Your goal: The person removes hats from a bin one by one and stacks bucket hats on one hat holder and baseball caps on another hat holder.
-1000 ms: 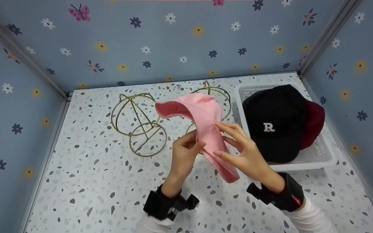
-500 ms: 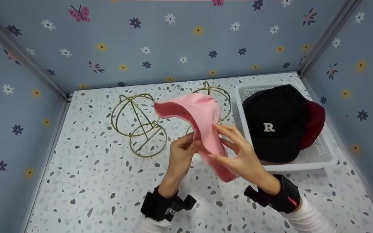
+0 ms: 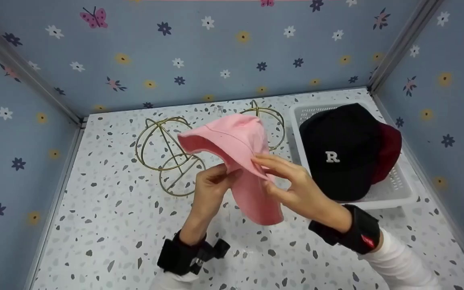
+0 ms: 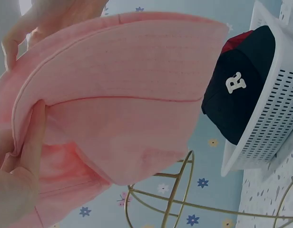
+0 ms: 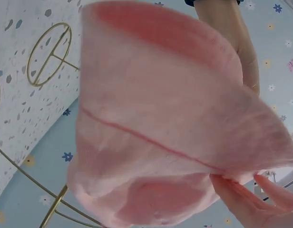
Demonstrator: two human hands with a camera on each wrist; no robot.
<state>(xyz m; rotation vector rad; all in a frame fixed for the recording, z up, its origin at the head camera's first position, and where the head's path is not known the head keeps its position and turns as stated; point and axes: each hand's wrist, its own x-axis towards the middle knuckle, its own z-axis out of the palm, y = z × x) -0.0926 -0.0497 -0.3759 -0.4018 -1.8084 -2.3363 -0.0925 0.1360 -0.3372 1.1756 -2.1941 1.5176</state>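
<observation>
A pink bucket hat (image 3: 236, 135) is held above the table between both hands, its brim bent and flaring toward the left. My left hand (image 3: 210, 191) pinches the brim's lower edge, fingers partly hidden by the cloth. On the right, my right hand (image 3: 296, 187) grips the hat near the seam between brim and crown, thumb below and fingers above. The left wrist view shows the brim's stitched surface (image 4: 122, 61) up close, with the left thumb pressed on the fold. In the right wrist view the soft crown (image 5: 156, 199) hangs below the brim.
Two gold wire hat stands, a left one (image 3: 159, 124) and a right one (image 3: 257, 108) partly behind the hat, stand on the speckled table (image 3: 107, 225). At right, a white basket (image 3: 377, 204) holds a black cap (image 3: 340, 137) with an R and a dark red cap (image 3: 389, 153).
The hat has turned and shifted left, so its brim spreads wider. My left hand has moved left with the edge, while the right hand keeps its grip on the hat.
</observation>
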